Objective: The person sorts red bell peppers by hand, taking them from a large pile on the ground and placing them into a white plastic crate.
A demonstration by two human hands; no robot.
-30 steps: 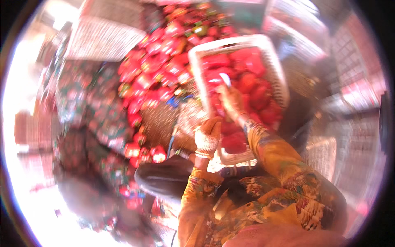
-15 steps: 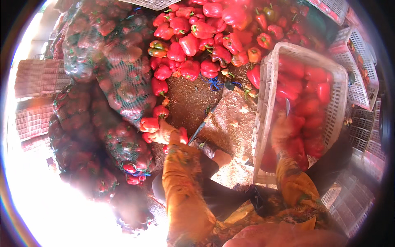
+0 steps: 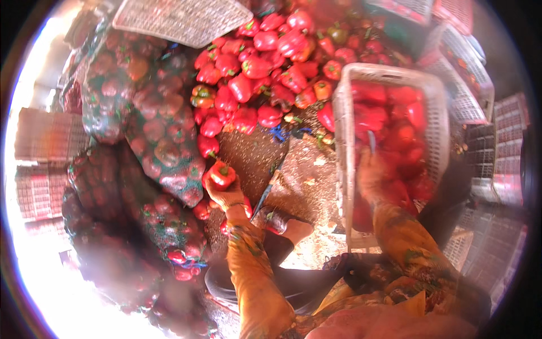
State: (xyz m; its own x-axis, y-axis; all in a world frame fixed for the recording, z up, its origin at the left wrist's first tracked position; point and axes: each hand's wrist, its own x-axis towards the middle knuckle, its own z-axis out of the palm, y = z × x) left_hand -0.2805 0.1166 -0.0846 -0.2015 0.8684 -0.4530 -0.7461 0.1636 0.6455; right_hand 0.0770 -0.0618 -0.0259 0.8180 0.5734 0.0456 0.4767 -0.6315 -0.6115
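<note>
A red bell pepper [image 3: 221, 175] with its green stem facing up is in my left hand [image 3: 227, 196], whose fingers are wrapped round it. A few more red peppers lie on the ground around that hand, beside a filled green net sack. My right hand [image 3: 370, 178] is over the left part of a pale plastic crate [image 3: 440, 121] filled with red peppers. From its closed fingers sticks up a small knife [image 3: 371, 141], its blade pointing away from me. Haze blurs the handle and the peppers in the crate.
A large heap of red peppers [image 3: 257, 68] spreads at the far side. Filled net sacks [image 3: 164, 121] line the left. More crates [image 3: 460, 73] stand at the far right, and an upturned crate [image 3: 183, 20] lies at the far left. My shoe [image 3: 276, 219] rests on dirt-strewn ground.
My left hand has closed on a red pepper and lifted it a little from the ground. The right hand stays over the crate with the knife. The whole view has shifted slightly.
</note>
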